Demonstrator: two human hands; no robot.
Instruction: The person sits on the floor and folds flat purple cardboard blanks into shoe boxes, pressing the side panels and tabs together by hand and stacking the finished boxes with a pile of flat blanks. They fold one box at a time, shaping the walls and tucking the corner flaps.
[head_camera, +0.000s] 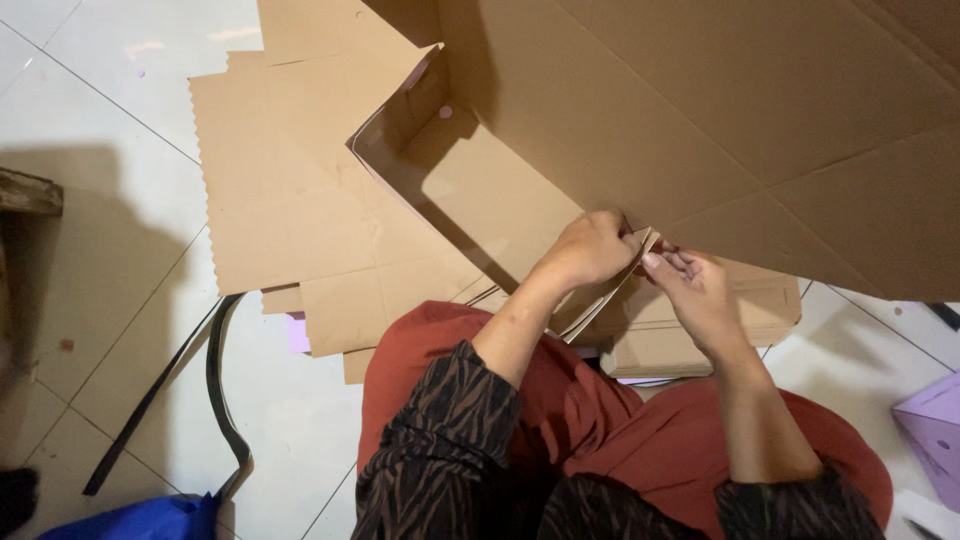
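hands pinched a cardboard flap (610, 290): left hand (590, 250) closed over it, right hand (690, 285) gripped its edge; large cardboard sheet (720, 110) loomed overhead, black strap (215, 390) lay aside.

head view | looks straight down | close over lap, floor (120, 300)

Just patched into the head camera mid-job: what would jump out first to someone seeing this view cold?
Both hands meet at centre: the left hand and right hand pinch the edge of a half-folded brown cardboard box with a pale lilac outside. A big flat brown cardboard sheet fills the upper right. A stack of flat brown cardboard pieces lies on the white tiled floor at left.
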